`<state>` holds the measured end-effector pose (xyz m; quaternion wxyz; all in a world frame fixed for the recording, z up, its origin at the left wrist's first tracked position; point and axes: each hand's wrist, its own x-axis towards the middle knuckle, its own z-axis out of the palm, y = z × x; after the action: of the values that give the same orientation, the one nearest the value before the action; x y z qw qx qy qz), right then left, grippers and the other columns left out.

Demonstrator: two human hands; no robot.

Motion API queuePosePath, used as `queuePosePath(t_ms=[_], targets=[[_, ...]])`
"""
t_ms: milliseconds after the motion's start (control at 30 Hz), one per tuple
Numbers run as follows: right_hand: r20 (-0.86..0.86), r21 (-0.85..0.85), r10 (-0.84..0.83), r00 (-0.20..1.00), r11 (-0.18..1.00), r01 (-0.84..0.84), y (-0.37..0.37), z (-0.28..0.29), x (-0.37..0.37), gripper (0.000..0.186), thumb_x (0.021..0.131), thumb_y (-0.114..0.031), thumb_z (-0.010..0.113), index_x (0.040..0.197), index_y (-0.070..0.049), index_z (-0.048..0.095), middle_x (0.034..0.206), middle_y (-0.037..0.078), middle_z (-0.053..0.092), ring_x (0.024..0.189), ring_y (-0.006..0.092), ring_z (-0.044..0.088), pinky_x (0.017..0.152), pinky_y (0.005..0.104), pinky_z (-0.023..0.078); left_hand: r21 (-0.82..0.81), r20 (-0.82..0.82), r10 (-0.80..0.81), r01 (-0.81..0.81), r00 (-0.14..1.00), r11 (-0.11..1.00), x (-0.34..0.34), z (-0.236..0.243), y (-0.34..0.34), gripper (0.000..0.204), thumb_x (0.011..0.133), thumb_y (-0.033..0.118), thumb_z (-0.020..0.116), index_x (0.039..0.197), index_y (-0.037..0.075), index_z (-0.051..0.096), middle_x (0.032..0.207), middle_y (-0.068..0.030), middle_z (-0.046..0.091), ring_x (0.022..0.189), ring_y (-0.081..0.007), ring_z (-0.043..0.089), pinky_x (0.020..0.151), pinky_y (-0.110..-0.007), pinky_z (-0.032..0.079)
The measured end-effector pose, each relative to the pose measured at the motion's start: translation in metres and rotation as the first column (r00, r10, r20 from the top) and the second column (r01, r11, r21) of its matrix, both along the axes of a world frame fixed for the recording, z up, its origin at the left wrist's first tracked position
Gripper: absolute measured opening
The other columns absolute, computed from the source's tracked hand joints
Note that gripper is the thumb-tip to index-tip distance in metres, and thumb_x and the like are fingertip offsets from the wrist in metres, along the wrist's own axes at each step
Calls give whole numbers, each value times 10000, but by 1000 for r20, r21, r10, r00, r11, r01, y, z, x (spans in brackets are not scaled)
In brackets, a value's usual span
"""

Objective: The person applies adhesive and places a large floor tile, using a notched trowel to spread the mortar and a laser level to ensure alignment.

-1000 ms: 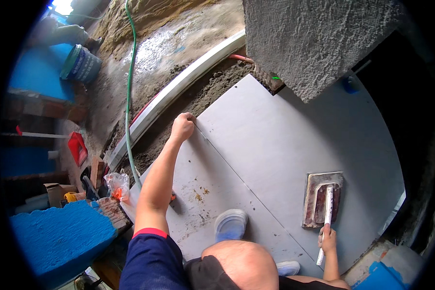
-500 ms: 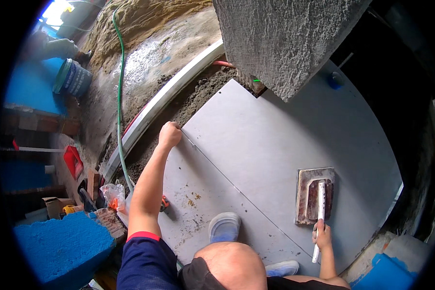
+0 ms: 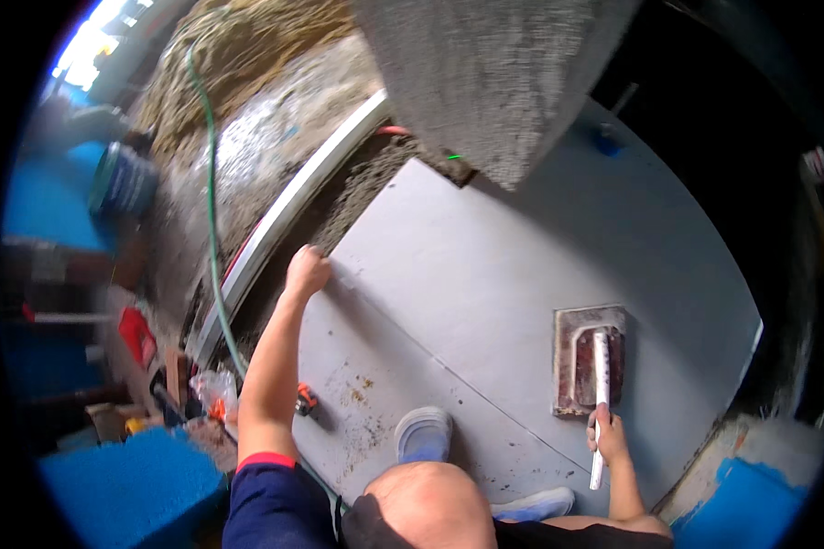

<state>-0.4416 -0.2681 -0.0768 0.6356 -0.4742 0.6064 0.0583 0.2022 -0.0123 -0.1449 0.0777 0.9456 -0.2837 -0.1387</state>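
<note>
Two large grey floor tiles (image 3: 513,265) lie edge to edge, with a thin dark joint running diagonally between them. At the joint's far left end my left hand (image 3: 309,270) is closed, against the tile edge; whatever its fingers hold is hidden. My right hand (image 3: 609,436) is wrapped round a white stick (image 3: 601,366) with small dark marks. The stick's far end lies over a worn brown rectangular float (image 3: 566,366), resting on the right-hand tile. Whether stick and float are joined, I cannot tell. An orange and black tool (image 3: 306,399) lies beside my left forearm.
Wet mortar (image 3: 362,197) and a white curved edging (image 3: 293,197) border the tiles at left, near a green hose (image 3: 211,183). A rough grey concrete block (image 3: 494,82) juts over the far side. A bucket (image 3: 124,181) and blue-painted ledge (image 3: 133,489) stand left.
The whole view has shifted slightly, with some blur. Both hands keep their places at the joint's end and on the stick; the float stays on the same tile.
</note>
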Motion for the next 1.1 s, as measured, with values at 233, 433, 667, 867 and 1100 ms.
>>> queuePosePath(t_ms=[233, 433, 667, 867, 1100], targets=[[-32, 44, -99, 995, 994, 101, -1, 26, 15, 560, 968, -597, 518, 812, -60, 544, 636, 23, 517, 440, 116, 468, 408, 278, 370, 78, 363, -2, -28, 932, 997, -78, 30, -73, 344, 873, 322, 652, 1006, 5, 638, 1079, -165, 612, 1020, -353, 597, 816, -487, 493], [-71, -133, -308, 949, 946, 297, -10, 66, -4, 620, 954, -627, 519, 873, -21, 619, 604, 36, 535, 412, 121, 467, 364, 276, 356, -127, 96, -505, 514, 858, 848, -276, -2, -184, 832, 950, 516, 499, 1487, -83, 285, 1563, -288, 246, 1474, -425, 190, 1196, -514, 171], [356, -482, -808, 469, 271, 833, -64, 180, -102, 536, 874, -695, 587, 854, -163, 529, 545, -36, 463, 394, 55, 462, 327, 192, 366, -91, 76, -507, 512, 859, 854, -290, -2, -185, 895, 956, 498, 479, 1503, -133, 156, 1604, -300, 101, 1507, -425, 59, 1220, -517, 67], [489, -555, -788, 374, 50, 831, -142, 154, -98, 651, 965, -538, 527, 1456, -140, 370, 888, 16, 469, 692, 89, 480, 532, 237, 405, -92, 69, -504, 508, 861, 856, -288, -1, -182, 912, 943, 503, 494, 1504, -130, 153, 1602, -303, 106, 1506, -432, 59, 1218, -517, 75], [-133, -336, -310, 941, 907, 252, -174, -24, 45, 761, 961, -693, 396, 1035, 30, 622, 755, 137, 611, 721, 262, 629, 662, 400, 507, -88, 129, -515, 527, 848, 845, -273, 1, -179, 922, 932, 520, 511, 1499, -129, 185, 1601, -299, 130, 1503, -429, 95, 1212, -517, 111]])
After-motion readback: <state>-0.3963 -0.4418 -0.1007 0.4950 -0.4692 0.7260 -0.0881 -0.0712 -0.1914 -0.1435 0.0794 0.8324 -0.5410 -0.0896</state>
